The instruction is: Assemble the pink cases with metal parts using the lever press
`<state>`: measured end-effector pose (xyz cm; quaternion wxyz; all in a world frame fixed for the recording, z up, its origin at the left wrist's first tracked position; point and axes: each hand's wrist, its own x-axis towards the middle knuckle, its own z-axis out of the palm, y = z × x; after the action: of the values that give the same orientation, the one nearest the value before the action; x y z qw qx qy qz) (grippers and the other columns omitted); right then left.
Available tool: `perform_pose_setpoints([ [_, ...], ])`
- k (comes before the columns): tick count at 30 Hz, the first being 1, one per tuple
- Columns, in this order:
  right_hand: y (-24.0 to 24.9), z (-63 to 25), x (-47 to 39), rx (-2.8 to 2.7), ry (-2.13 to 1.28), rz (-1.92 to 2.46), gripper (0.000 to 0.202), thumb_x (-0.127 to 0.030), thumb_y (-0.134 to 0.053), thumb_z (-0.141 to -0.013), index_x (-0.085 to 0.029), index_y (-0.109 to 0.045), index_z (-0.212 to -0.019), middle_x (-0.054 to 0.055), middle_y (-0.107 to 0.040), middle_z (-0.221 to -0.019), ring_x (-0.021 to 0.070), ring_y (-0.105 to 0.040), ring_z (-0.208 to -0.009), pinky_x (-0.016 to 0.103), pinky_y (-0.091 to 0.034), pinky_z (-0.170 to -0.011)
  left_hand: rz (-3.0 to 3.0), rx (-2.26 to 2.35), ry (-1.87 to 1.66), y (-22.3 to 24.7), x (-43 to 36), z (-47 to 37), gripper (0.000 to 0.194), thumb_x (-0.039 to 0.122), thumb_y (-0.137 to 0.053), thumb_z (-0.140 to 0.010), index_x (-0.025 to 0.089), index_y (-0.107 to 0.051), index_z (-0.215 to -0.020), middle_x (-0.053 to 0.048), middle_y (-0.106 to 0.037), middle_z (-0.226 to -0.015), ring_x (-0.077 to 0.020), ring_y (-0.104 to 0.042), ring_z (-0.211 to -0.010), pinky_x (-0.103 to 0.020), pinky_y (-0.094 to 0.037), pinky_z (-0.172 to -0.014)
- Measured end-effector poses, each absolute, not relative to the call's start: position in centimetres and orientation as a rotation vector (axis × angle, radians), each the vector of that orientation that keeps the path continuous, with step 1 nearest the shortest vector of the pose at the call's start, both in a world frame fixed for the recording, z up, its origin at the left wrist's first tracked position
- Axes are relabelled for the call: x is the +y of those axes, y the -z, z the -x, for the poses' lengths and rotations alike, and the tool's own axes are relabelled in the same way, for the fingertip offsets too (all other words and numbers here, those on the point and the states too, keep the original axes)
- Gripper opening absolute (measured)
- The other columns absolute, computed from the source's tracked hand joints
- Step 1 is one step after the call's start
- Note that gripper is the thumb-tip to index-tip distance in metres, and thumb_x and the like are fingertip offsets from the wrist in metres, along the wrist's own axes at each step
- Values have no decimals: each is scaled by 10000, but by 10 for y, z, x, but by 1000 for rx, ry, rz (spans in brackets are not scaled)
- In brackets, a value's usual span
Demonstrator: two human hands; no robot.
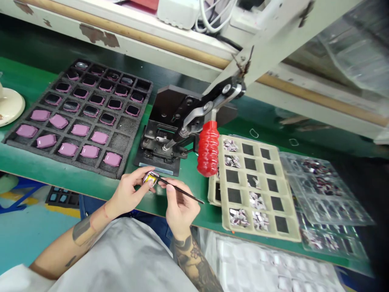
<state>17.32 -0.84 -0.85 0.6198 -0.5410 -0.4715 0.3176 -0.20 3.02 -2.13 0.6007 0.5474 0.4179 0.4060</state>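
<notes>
**Small pink case in my left hand, black stick in my right**

The small pink case [151, 178] is up in front of me, just over the near edge of the green worktop [91, 186], its open side showing something yellow inside. My left hand [129, 190] grips it between thumb and fingers. My right hand [180, 207] pinches a thin black stick [182, 190] — one end reaches the case, the other points off to the right.

Just beyond my hands stands a black metal clamp [165, 142] with a ribbed red handle [208, 150]. To its left lies a dark foam tray [121, 142]: pink pieces fill most of the near pockets, and pieces with dark, glossy faces sit in the farther rows.

Right of the clamp is a cream tray [224, 202] — some pockets hold heaps of small shiny bits, others show dark bottoms. Past it, clear plastic trays [343, 202] overlap, with more small bits in them. Two thin loops [254, 133] lie behind the cream tray. Below the worktop's edge, to my right, is a white tray [243, 259].
</notes>
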Motion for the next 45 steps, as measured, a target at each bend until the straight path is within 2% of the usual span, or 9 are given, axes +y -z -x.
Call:
perform_pose_setpoints([
  [5, 14, -174, -8, -1092, -724, 1263, 113, -268, -770, -1054, -263, -851, -1134, 80, -860, -1109, 250, -847, -981, 446, -717, -949, -1291, 982, -938, 22, 30, 3, 490, 381, -730, -1103, 197, -678, -1554, -100, -855, -1131, -228, -867, -895, -325, -719, -849],
  [13, -1, -179, -8, -1006, -1186, 1135, 132, -330, -738, -1088, -221, -814, -1095, 64, -841, -931, 189, -810, -759, 330, -698, -734, -1227, 953, -989, 24, 32, 3, 465, 367, -751, -1091, 185, -699, -1515, -120, -856, -1190, -237, -864, -999, -307, -699, -890],
  [19, -7, -187, -17, -1071, -721, 1142, 146, -252, -757, -1054, -263, -828, -1182, 85, -843, -1090, 245, -847, -989, 373, -745, -788, -1071, 952, -1057, 24, 33, -3, 486, 385, -778, -1074, 174, -666, -1497, -102, -846, -1102, -213, -862, -866, -287, -691, -796],
  [26, 10, -188, -5, -977, -879, 1192, 126, -322, -750, -1074, -228, -817, -1125, 82, -856, -1031, 204, -831, -783, 353, -713, -735, -1052, 944, -1052, 20, 35, -2, 524, 456, -751, -1088, 164, -665, -1515, -113, -852, -1088, -232, -862, -907, -335, -696, -867],
  [30, -14, -237, -5, -1185, -1109, 1012, 164, -371, -718, -1086, -223, -766, -1032, 56, -803, -862, 199, -754, -674, 335, -636, -593, -978, 984, -1091, 23, 37, -4, 503, 484, -729, -1097, 162, -670, -1478, -107, -852, -1065, -231, -860, -847, -322, -687, -771],
  [32, -33, -269, -4, -1358, -955, 1101, 137, -334, -730, -1073, -230, -768, -993, 45, -778, -816, 209, -744, -684, 345, -628, -605, -1006, 997, -1073, 26, 36, -4, 500, 447, -764, -1082, 180, -658, -1491, -106, -849, -1115, -229, -863, -881, -307, -676, -764],
  [34, -45, -294, 0, -1421, -428, 1324, 57, -257, -756, -1048, -248, -809, -1067, 65, -810, -941, 237, -786, -838, 395, -663, -763, -1074, 1010, -1050, 28, 33, -4, 488, 419, -755, -1093, 200, -647, -1515, -105, -848, -1161, -222, -862, -918, -306, -674, -797],
  [37, -41, -305, 4, -1553, 231, 1509, 306, -162, -717, -1054, -281, -801, -1324, 101, -812, -1189, 267, -775, -1063, 440, -640, -942, -1153, 1034, -1033, 30, 30, -2, 506, 413, -738, -1104, 210, -620, -1553, -112, -854, -1206, -229, -864, -942, -329, -683, -828],
  [45, 1, -274, -15, -2187, 137, 1737, 385, -94, -549, -1100, -210, -736, -1416, 117, -812, -1233, 276, -706, -1114, 457, -580, -994, -1244, 1153, -915, 29, 29, 4, 575, 522, -785, -1047, 201, -647, -1504, -130, -863, -1246, -302, -876, -1018, -432, -733, -918],
])
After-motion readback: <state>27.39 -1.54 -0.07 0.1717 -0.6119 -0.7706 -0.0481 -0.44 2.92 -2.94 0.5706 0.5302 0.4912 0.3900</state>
